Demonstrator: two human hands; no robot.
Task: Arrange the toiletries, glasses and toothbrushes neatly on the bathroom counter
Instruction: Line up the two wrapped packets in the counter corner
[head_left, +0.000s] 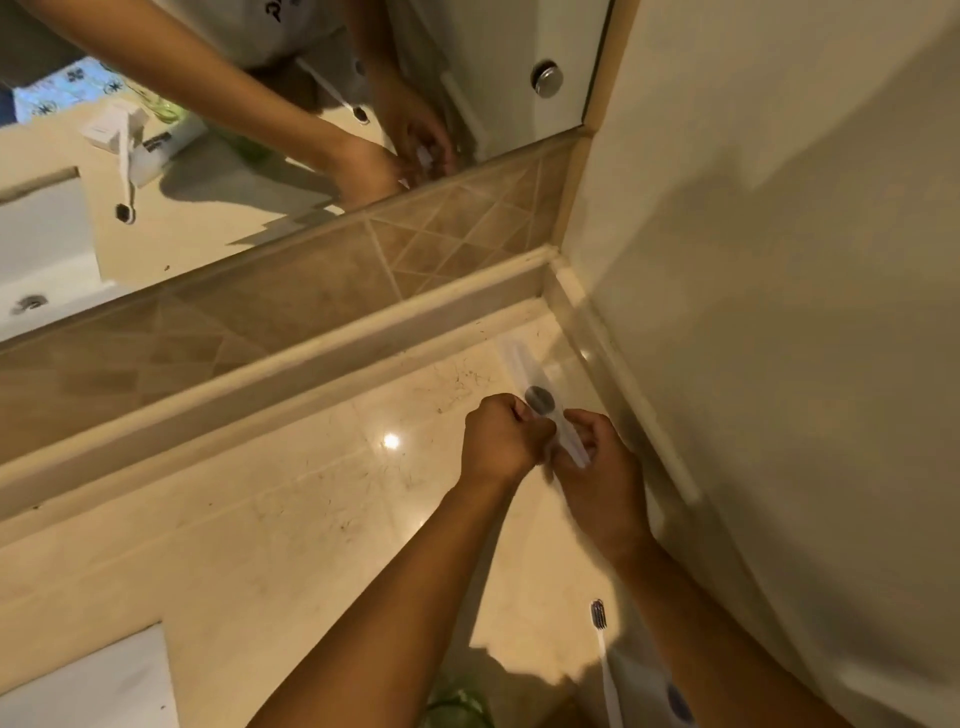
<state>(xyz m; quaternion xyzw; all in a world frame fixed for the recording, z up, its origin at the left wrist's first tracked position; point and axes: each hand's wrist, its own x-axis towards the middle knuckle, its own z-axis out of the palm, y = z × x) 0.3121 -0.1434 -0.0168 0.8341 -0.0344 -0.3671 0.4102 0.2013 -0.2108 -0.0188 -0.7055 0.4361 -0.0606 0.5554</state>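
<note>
A blurred white toothbrush (540, 400) with a dark head is held just above the beige counter (311, 493), near the back right corner. My right hand (597, 467) grips its handle. My left hand (498, 441) is curled into a fist and pinches the same toothbrush close to the head. A second white toothbrush (601, 654) lies or stands at the lower right, bristles pointing away from me. The rim of a green glass (457, 701) shows at the bottom edge, partly hidden by my left forearm.
A white item with a dark round mark (678, 704) sits beside the second toothbrush. A white sink (104, 686) is at the lower left. The mirror (260, 156) above the tiled backsplash reflects toiletries, a toothbrush and my hands. A wall (779, 312) closes the right side.
</note>
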